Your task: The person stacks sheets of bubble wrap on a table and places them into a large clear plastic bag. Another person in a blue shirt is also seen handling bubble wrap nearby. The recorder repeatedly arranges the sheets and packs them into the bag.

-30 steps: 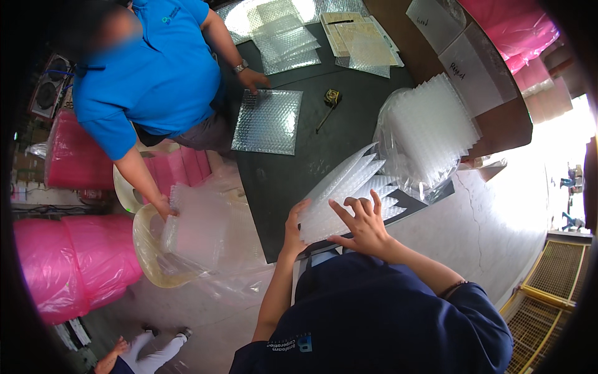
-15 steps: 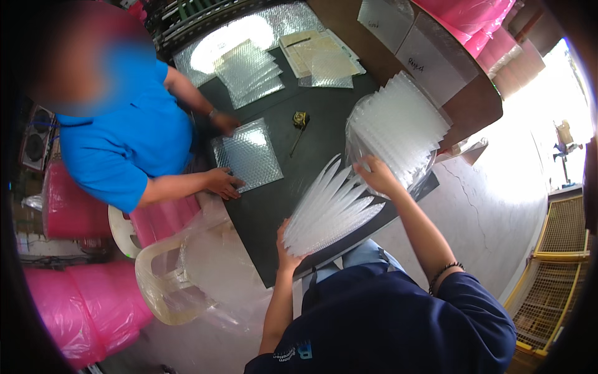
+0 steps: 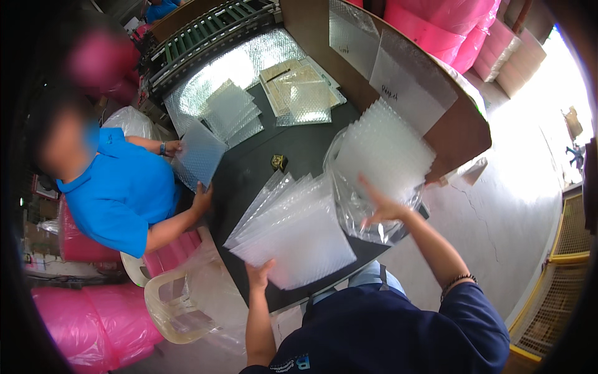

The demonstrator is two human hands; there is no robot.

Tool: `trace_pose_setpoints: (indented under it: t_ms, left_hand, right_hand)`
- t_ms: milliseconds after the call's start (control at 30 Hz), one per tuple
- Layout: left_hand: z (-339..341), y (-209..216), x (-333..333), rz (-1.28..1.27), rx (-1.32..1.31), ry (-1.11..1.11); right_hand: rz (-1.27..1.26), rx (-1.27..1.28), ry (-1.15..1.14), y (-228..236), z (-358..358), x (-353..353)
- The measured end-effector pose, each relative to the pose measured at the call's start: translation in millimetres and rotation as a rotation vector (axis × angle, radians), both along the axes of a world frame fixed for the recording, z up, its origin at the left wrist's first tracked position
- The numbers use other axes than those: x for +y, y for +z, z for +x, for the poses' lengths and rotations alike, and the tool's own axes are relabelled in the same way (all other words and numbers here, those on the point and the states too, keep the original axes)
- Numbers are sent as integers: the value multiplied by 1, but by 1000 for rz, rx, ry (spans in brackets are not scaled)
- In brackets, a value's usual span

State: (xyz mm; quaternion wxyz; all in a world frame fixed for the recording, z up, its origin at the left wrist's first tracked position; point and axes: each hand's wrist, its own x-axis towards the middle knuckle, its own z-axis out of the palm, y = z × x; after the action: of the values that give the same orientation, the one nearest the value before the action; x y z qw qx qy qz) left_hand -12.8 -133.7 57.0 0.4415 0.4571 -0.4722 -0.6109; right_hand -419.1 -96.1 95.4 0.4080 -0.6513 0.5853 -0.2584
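A fanned stack of clear bubble-wrap sheets [image 3: 305,230] tilts over the near part of the dark table [image 3: 246,168]. My left hand [image 3: 260,274] grips its near left corner, thumb on top. My right hand [image 3: 385,207] is open with fingers spread, beside the stack and over a clear plastic bag [image 3: 361,227]. It appears to hold nothing. Inside the bag, a larger pile of bubble-wrap sheets [image 3: 386,146] leans toward the brown partition.
Across the left side, a co-worker in a blue shirt [image 3: 124,193] holds one bubble-wrap sheet [image 3: 199,154] in both hands. A tape measure [image 3: 278,163] lies mid-table. Farther back are more sheets [image 3: 230,109] and papers [image 3: 293,87]. A plastic-wrapped chair [image 3: 168,299] stands left.
My stack has swung from upright and fanned to a flatter tilt. My right hand has come off it and spread open. The co-worker has lifted a sheet off the table.
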Motion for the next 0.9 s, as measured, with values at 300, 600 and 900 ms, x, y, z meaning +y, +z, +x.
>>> trace_pose_setpoints:
  t_ms: [300,600,900]
  left_hand:
    - [-36,-1,-6,342,31,-146]
    - [-82,2,29,238,-192,-167]
    - [13,-15,48,-238,-937,-343]
  right_hand:
    - [417,-807,-3,-75,18,-43]
    - [185,-363,20,-67,2,-50]
    - [-161,-298,374,-69,49,-36]
